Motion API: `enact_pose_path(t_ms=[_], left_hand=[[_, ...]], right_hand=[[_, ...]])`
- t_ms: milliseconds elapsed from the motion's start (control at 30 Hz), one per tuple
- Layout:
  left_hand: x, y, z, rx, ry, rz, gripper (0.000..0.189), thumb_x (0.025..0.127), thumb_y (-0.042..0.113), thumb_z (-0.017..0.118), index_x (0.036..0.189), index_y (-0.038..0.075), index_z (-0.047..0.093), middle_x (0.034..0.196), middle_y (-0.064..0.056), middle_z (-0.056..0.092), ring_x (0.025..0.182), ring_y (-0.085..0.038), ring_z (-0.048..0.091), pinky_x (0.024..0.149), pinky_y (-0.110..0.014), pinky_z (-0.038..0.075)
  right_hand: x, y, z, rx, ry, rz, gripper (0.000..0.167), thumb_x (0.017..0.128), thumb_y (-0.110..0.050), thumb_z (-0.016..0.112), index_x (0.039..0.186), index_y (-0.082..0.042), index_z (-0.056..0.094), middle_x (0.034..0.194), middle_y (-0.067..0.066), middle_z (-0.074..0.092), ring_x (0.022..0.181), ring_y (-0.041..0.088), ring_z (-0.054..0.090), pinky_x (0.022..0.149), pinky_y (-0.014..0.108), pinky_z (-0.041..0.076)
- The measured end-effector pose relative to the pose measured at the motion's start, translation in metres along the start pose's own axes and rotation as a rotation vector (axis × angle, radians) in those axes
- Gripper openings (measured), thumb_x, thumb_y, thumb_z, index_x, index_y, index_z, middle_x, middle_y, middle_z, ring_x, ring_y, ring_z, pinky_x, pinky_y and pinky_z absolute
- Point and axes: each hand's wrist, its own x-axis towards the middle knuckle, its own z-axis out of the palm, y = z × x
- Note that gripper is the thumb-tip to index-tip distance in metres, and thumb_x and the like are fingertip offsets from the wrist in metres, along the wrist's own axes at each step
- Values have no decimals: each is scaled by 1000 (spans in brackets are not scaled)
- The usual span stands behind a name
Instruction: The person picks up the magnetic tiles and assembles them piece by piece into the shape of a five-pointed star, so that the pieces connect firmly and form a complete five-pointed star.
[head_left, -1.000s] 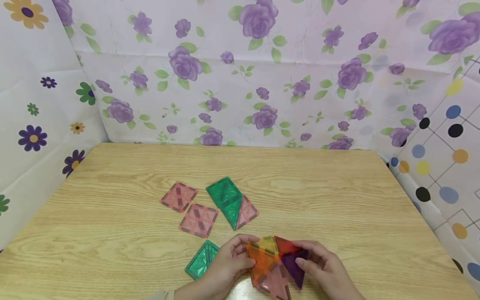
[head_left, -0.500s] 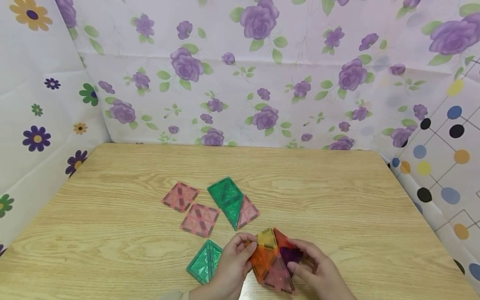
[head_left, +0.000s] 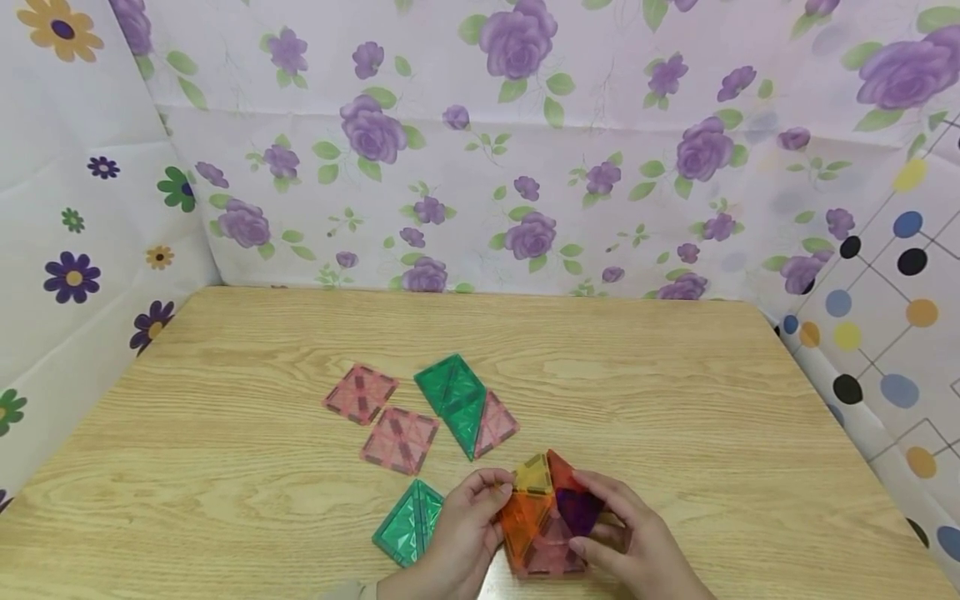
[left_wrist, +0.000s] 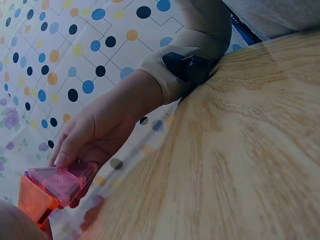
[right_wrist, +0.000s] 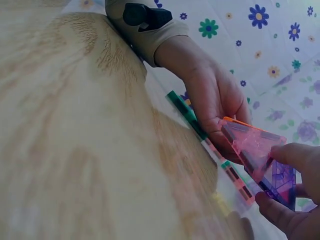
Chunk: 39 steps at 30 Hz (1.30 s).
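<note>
Five translucent triangular colours make up the assembly held at the lower centre of the head view: yellow panel [head_left: 534, 475] at its top, red panel [head_left: 561, 472] at upper right, purple panel [head_left: 579, 512] at right, pink panel [head_left: 551, 550] at the bottom and orange panel [head_left: 525, 525] at left.

Change: one second ago, the pink panel pointed down toward the bottom of the frame, with a gap between it and the purple panel. That gap no longer shows from above; the pink panel's lower edge runs nearly level, and the purple panel lies against its upper right side. This suggests that the ring of panels has been folded into a raised, faceted form. Whether the seam is fully seated cannot be told.

Left hand [head_left: 465, 521]: pinches the assembly's left edge between thumb and finger, at the orange panel.

Right hand [head_left: 637, 533]: grips the right side, fingers on the red and purple panels, thumb at the pink panel.

Unchanged: two pink square tiles [head_left: 400, 440] left of centre, the green tiles [head_left: 448, 387] near centre with a small pink triangle [head_left: 497, 423] at their right, and a green square [head_left: 405, 529] at lower left of the assembly, partly covered by the left hand. All lie on the table [head_left: 712, 392].
</note>
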Motion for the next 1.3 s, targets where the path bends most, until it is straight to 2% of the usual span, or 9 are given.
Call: enact_pose_path(t_ms=[167, 300, 367, 467, 567, 700, 833, 1033, 1300], left_hand=[[-2, -2, 1, 39, -43, -24, 11, 98, 14, 52, 108, 9, 49, 92, 4, 56, 91, -9, 58, 77, -22, 50], [-3, -4, 1, 179, -100, 16, 26, 100, 22, 51, 120, 6, 46, 104, -2, 60, 96, -10, 60, 80, -24, 50], [-5, -4, 1, 312, -134, 65, 34, 100, 25, 50, 128, 6, 45, 114, -8, 62, 103, -15, 62, 84, -25, 52], [-6, -2, 2, 642, -186, 179, 41, 102, 32, 45, 137, 10, 44, 127, -13, 58, 115, -22, 58, 93, -30, 50], [-8, 0, 4, 972, -217, 278, 49, 102, 42, 40, 141, 13, 41, 127, -13, 51, 110, -23, 54, 90, -31, 48], [-9, -2, 6, 1214, -226, 293, 74, 91, 53, 58, 148, 14, 32, 127, -13, 42, 103, -19, 54, 82, -31, 52], [-7, -6, 8, 1321, -213, 349, 87, 80, 48, 74, 149, 17, 31, 135, -13, 38, 112, -25, 55, 86, -34, 54], [-6, -8, 8, 1345, -189, 381, 79, 82, 49, 71, 146, 19, 36, 136, -12, 39, 113, -23, 51, 85, -32, 52], [-7, -5, 3, 1338, -229, 386, 79, 84, 47, 70, 148, 19, 33, 139, -11, 37, 114, -23, 51, 86, -31, 52]], right_hand=[[1, 3, 2, -94, 86, -49, 60, 85, -17, 72, 139, -10, 49, 138, 21, 45, 111, -5, 54, 83, 23, 55], [2, 1, 4, -154, 164, 35, 57, 81, -16, 75, 134, -17, 55, 136, 13, 50, 113, 15, 59, 82, 22, 55], [3, 0, 3, -159, 177, 84, 56, 81, -17, 76, 133, -19, 56, 136, 11, 51, 113, 22, 59, 83, 21, 55], [2, 1, 3, -142, 177, 97, 55, 82, -19, 75, 133, -17, 56, 137, 10, 51, 111, 6, 58, 84, 22, 55], [2, 3, 2, -132, 169, 74, 50, 86, -21, 71, 133, -14, 56, 136, 9, 52, 109, -8, 53, 85, 22, 55], [1, 5, 2, -139, 155, 16, 46, 90, -20, 66, 134, -12, 55, 133, 8, 54, 108, -10, 51, 85, 18, 53], [1, 5, 3, -124, 137, 0, 46, 91, -20, 64, 136, -14, 55, 134, 8, 53, 111, -9, 51, 87, 13, 49], [0, 8, 3, -137, 135, -28, 37, 97, -18, 56, 134, -15, 57, 132, 5, 55, 115, -10, 49, 90, 10, 46], [2, 8, 0, -133, 85, -54, 35, 98, -16, 54, 133, -15, 58, 133, 7, 53, 118, -14, 43, 94, 9, 41]])
